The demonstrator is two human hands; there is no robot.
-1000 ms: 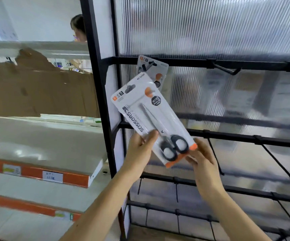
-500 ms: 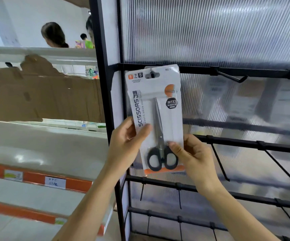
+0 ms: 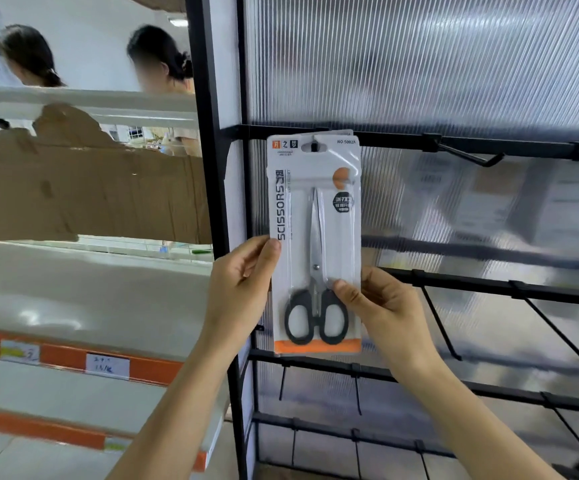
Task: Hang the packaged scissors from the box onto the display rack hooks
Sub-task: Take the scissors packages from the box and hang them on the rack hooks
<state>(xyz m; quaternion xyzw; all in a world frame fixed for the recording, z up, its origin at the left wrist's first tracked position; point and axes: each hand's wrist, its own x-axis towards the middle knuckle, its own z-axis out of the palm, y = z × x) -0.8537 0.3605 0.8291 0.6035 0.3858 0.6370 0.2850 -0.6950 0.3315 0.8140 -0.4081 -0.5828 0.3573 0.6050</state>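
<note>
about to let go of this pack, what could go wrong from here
The hook tip shows in the hang hole, but how far the scissors pack sits on it is unclear; released now, it may slide off. The left hand and right hand both pinch its edges, so an uneven release could swing it.

single head view, facing display rack (image 3: 419, 143) close up.

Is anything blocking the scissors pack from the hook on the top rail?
Nothing visible does. The scissors pack, held by the left hand and right hand, sits upright with a dark hook tip showing in its hang slot, at the top rail.
</note>
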